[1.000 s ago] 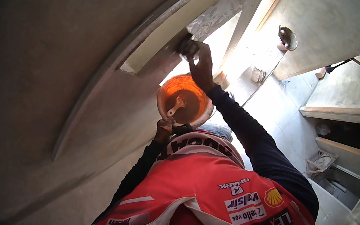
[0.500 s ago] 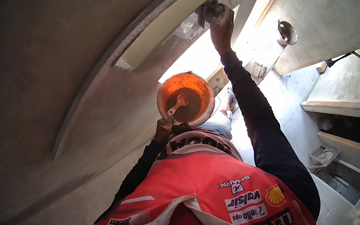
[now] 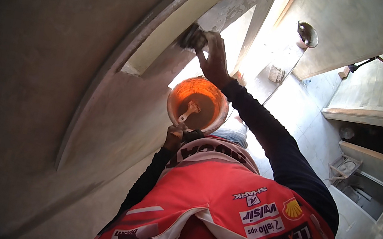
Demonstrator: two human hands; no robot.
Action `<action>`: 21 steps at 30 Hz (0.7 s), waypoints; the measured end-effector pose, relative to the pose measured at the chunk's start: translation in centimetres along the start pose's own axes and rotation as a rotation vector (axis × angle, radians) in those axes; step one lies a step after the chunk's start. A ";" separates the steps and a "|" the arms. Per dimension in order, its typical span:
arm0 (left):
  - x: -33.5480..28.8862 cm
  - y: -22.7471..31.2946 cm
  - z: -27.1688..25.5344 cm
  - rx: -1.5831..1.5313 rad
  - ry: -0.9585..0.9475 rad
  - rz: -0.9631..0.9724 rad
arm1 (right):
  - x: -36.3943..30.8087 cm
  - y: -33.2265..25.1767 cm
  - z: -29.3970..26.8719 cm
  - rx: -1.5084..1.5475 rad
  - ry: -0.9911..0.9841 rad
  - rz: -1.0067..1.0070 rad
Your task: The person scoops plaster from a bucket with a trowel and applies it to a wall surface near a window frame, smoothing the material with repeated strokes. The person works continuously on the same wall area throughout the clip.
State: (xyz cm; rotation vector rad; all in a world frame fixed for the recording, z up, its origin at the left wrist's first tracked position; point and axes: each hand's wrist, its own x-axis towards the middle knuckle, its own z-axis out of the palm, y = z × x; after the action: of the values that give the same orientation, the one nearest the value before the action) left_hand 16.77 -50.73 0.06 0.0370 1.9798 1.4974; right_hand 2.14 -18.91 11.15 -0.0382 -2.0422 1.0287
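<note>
My right hand (image 3: 214,57) reaches up and forward. It is closed on a dark, flat-faced tool that looks like a plastering float (image 3: 194,38), pressed against the wall surface (image 3: 168,60) beside the recess. The tool is blurred, and its handle is hidden. Lower down, close to my body, my left hand (image 3: 175,136) grips the near rim of an orange bucket (image 3: 220,99). In the bucket a brush (image 3: 189,111) leans with its handle toward that hand, its bristle end over the brownish contents (image 3: 202,117).
A curved raised edge (image 3: 104,64) runs along the wall at left, bordering a pale recess (image 3: 155,47). To the right, a metal bowl (image 3: 308,35) and a small container (image 3: 276,74) stand on a ledge. Farther right are wood-edged openings (image 3: 370,113) and a wooden frame (image 3: 345,168).
My right hand has swept the float down and left along the wall, toward the bucket. My left hand, the bucket and the brush stay in place.
</note>
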 end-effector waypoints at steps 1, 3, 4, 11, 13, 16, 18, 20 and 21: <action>0.0 0.3 0.2 -0.047 0.012 -0.009 | -0.5 0.1 0.2 -0.030 -0.157 0.078; -0.3 1.2 0.5 -0.179 0.064 -0.136 | -1.2 0.4 0.6 -0.022 -0.035 0.245; -0.5 1.7 0.6 -0.265 0.113 -0.245 | -1.4 0.3 0.8 0.005 0.081 0.320; -0.7 2.8 0.8 -0.327 0.068 -0.332 | -3.5 -6.0 0.5 0.063 -0.317 0.144; -0.7 2.4 0.9 -0.380 0.096 -0.352 | -6.1 -6.4 -0.9 0.054 -0.381 0.144; -0.6 1.9 1.1 -0.112 0.129 -0.256 | -10.3 -2.6 -2.7 -0.191 -0.707 0.149; -0.4 1.6 1.5 -0.167 0.160 -0.219 | -12.9 -0.3 -2.5 -0.501 -0.858 -0.010; -0.1 1.1 1.7 -0.116 0.208 -0.161 | -15.5 0.8 -0.6 -0.671 -1.046 -0.027; 0.0 0.9 1.8 -0.066 0.198 -0.087 | -16.7 1.0 0.8 -0.737 -1.135 -0.062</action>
State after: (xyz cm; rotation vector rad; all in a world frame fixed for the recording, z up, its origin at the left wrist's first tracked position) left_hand 17.35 -48.85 0.55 -0.2312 2.0549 1.5592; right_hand 12.24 -24.84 -0.86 0.2852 -3.3214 0.1264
